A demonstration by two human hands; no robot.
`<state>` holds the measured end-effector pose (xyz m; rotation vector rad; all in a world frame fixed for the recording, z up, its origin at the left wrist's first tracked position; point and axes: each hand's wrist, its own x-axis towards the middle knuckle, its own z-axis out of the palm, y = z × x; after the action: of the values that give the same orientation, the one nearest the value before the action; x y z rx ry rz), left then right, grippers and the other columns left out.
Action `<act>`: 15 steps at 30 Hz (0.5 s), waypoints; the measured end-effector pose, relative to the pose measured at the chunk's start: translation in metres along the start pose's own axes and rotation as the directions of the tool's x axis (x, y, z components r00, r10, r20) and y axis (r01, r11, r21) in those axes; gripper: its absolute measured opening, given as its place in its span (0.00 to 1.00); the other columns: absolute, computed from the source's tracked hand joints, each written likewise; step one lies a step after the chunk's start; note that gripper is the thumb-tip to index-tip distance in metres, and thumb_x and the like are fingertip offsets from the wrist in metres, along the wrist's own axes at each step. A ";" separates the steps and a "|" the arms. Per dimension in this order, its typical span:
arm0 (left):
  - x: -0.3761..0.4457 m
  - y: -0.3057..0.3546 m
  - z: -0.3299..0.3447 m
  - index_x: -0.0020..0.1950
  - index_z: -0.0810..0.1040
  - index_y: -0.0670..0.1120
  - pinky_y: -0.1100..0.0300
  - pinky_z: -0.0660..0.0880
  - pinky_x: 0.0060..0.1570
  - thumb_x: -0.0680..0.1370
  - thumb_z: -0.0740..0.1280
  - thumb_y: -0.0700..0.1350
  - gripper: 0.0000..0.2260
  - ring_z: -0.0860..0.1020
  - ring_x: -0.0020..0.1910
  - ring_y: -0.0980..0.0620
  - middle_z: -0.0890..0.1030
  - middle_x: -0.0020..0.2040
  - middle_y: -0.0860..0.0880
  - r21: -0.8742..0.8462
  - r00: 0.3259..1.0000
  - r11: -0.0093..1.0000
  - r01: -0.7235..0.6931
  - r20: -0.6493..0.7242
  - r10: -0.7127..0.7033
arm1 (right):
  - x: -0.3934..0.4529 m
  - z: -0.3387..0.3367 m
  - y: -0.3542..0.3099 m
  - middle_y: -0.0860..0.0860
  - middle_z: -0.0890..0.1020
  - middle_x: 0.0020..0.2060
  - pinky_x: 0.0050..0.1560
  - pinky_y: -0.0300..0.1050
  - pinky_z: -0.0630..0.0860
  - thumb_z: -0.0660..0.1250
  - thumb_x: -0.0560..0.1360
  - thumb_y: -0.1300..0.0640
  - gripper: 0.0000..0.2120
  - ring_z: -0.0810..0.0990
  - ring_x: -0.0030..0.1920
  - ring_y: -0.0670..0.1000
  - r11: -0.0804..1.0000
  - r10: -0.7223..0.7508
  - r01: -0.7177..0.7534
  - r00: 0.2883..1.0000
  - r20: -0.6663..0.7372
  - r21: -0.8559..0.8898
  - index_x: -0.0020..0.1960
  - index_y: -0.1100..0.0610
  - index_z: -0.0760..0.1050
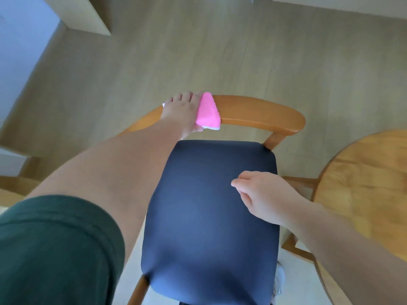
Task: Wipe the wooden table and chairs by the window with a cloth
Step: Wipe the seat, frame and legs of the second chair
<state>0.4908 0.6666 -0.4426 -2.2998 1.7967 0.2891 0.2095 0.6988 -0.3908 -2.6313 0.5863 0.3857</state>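
Note:
A wooden chair stands below me, with a curved backrest rail (259,113) and a dark blue padded seat (211,208). My left hand (180,111) presses a pink cloth (208,112) onto the left part of the backrest rail, fingers wrapped over the top. The cloth has a white edge at its lower side. My right hand (259,194) hovers above the right side of the seat, fingers loosely curled, holding nothing. The round wooden table (363,183) is at the right edge of the view.
Light wood-look floor (220,51) lies beyond the chair. A pale wall and a cabinet corner (88,16) are at the upper left. Part of another wooden piece (13,183) shows at the left edge. A white shoe (279,280) peeks out beside the seat.

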 end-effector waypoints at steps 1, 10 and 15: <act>-0.007 -0.012 0.002 0.77 0.50 0.46 0.45 0.67 0.61 0.71 0.71 0.60 0.44 0.68 0.65 0.40 0.66 0.69 0.44 0.004 0.999 0.999 0.044 0.012 -0.044 | 0.004 0.001 -0.005 0.46 0.75 0.48 0.44 0.45 0.74 0.52 0.80 0.56 0.13 0.75 0.44 0.50 1.000 -0.008 0.008 1.000 -0.001 0.002 0.59 0.52 0.73; -0.083 -0.096 0.014 0.63 0.63 0.41 0.50 0.71 0.37 0.71 0.73 0.39 0.26 0.78 0.51 0.36 0.77 0.54 0.40 -0.045 0.897 0.912 0.407 0.206 -0.390 | 0.037 0.012 -0.057 0.46 0.76 0.47 0.44 0.46 0.74 0.52 0.80 0.57 0.13 0.75 0.43 0.50 0.993 -0.114 0.114 0.993 0.009 0.011 0.57 0.53 0.74; -0.110 -0.106 0.007 0.58 0.67 0.43 0.55 0.74 0.34 0.68 0.73 0.38 0.23 0.81 0.41 0.42 0.82 0.42 0.47 0.015 0.849 0.887 0.461 0.283 -0.445 | 0.041 0.013 -0.087 0.46 0.75 0.47 0.43 0.47 0.74 0.52 0.80 0.56 0.13 0.75 0.43 0.51 0.985 -0.173 0.173 0.985 0.028 -0.001 0.57 0.53 0.73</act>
<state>0.5676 0.7956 -0.4139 -2.4819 1.0818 0.5510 0.2826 0.7623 -0.3873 -2.6501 0.3444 0.3696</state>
